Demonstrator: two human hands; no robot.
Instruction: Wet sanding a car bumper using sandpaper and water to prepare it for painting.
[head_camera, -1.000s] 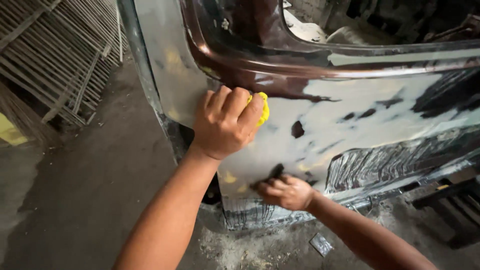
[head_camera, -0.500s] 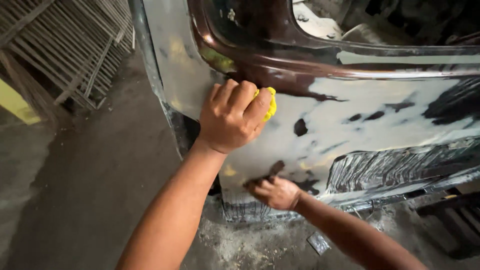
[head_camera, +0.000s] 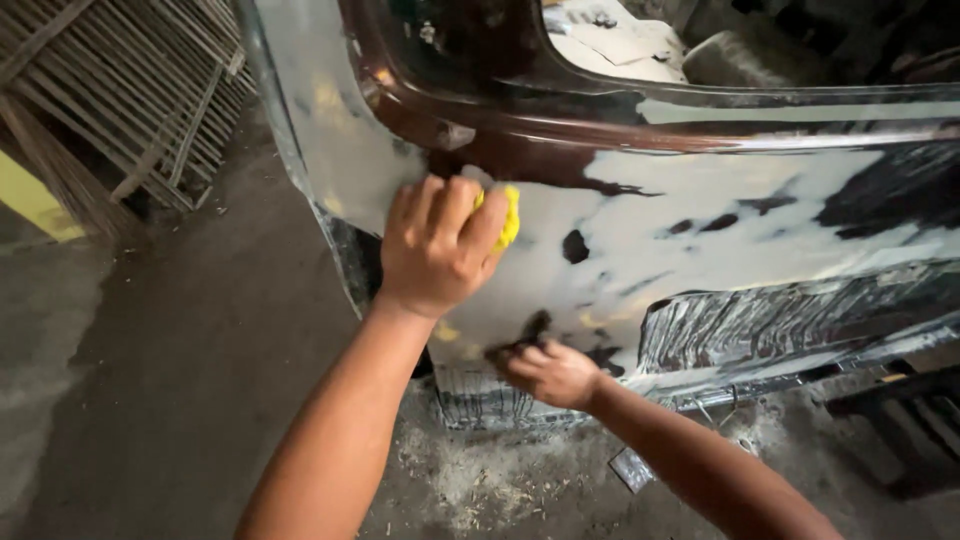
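Note:
A car body panel (head_camera: 700, 230) stands in front of me, dark brown paint showing through wide patches of pale grey filler. My left hand (head_camera: 438, 245) presses a yellow pad (head_camera: 508, 215) against the panel's left part, fingers curled over it. Lower down, my right hand (head_camera: 550, 372) rests its fingertips on the panel beside a dark patch (head_camera: 535, 325). Whether it holds anything there I cannot make out.
A stack of wooden slats (head_camera: 120, 110) leans at the left. The concrete floor (head_camera: 150, 400) is dusty, with pale debris and a small flat scrap (head_camera: 632, 468) below the panel. Dark metal parts (head_camera: 900, 420) lie at the lower right. A window opening (head_camera: 620, 45) tops the panel.
The view has shifted a little. Both hands stay at nearly the same spots on the panel.

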